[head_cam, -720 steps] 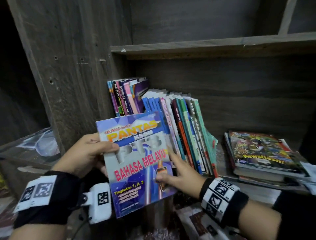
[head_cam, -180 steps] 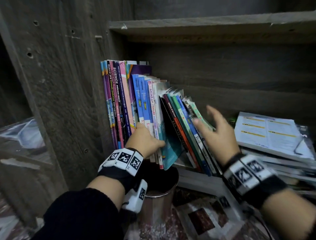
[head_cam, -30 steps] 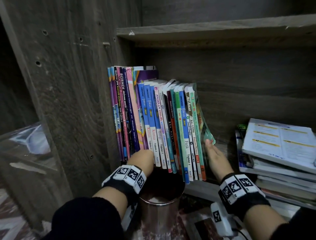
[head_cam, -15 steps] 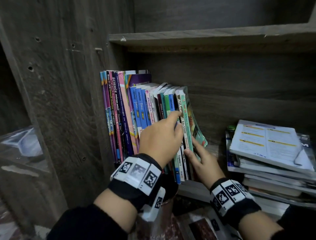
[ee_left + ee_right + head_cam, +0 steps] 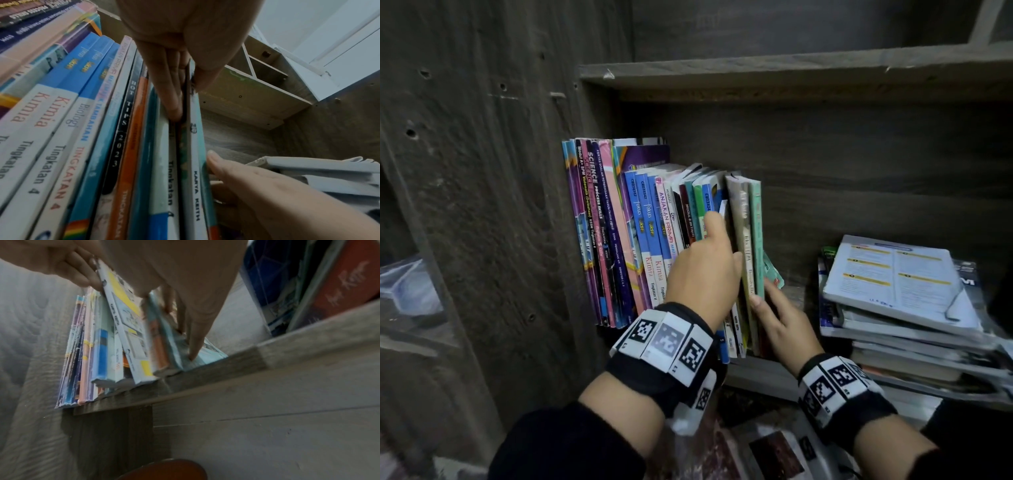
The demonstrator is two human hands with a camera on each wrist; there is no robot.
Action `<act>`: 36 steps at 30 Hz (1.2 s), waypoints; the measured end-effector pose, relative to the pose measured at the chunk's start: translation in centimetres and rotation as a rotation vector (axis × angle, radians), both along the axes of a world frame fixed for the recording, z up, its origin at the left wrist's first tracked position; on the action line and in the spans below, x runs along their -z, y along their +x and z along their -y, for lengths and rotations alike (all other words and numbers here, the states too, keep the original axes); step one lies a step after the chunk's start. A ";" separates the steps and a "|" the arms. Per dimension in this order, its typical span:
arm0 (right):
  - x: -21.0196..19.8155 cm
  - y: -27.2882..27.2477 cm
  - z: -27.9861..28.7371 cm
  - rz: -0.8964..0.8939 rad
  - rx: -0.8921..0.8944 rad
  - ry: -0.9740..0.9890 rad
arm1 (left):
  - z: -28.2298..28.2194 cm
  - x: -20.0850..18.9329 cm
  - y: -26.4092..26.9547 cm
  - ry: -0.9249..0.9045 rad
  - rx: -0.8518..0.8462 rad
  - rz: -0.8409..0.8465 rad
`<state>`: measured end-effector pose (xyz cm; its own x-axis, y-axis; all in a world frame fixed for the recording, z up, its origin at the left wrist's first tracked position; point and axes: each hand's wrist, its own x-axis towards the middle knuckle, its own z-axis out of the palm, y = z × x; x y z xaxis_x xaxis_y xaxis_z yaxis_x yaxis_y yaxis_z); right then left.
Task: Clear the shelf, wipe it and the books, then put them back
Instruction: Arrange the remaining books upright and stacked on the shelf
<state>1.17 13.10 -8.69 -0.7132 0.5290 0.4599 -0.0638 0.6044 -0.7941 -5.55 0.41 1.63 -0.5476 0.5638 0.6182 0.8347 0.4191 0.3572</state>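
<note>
- Books (image 5: 650, 236) stand upright at the left end of the shelf (image 5: 763, 375), the tallest pressed against the cabinet's side wall (image 5: 493, 192).
- To the right of the row we see a strip of bare shelf board, then a flat stack of books (image 5: 900, 308); an upper shelf (image 5: 791, 73) roofs the bay well above the row.
- Our left hand (image 5: 705, 270) grasps: in the left wrist view its fingers (image 5: 170, 91) reach into a gap near the row's right end, and the thumb (image 5: 207, 61) pinches a thin book (image 5: 197, 146) against them.
- Our right hand (image 5: 780, 318) lies released and flat, its straight fingers pressing the cover of the outermost teal book (image 5: 756, 240) low down, just above the shelf board.
- In the right wrist view the last few books lean apart at their tops.
</note>
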 end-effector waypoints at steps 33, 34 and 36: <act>-11.0 13.6 -5.8 -0.339 0.575 -0.293 | 5.2 -0.9 -1.6 0.533 0.410 0.425; -11.0 14.0 -6.1 -0.275 0.651 -0.273 | 5.1 -0.8 -1.8 0.512 0.386 0.428; -10.9 14.3 -6.4 -0.062 0.788 -0.175 | 5.0 -0.4 -2.4 0.450 0.337 0.472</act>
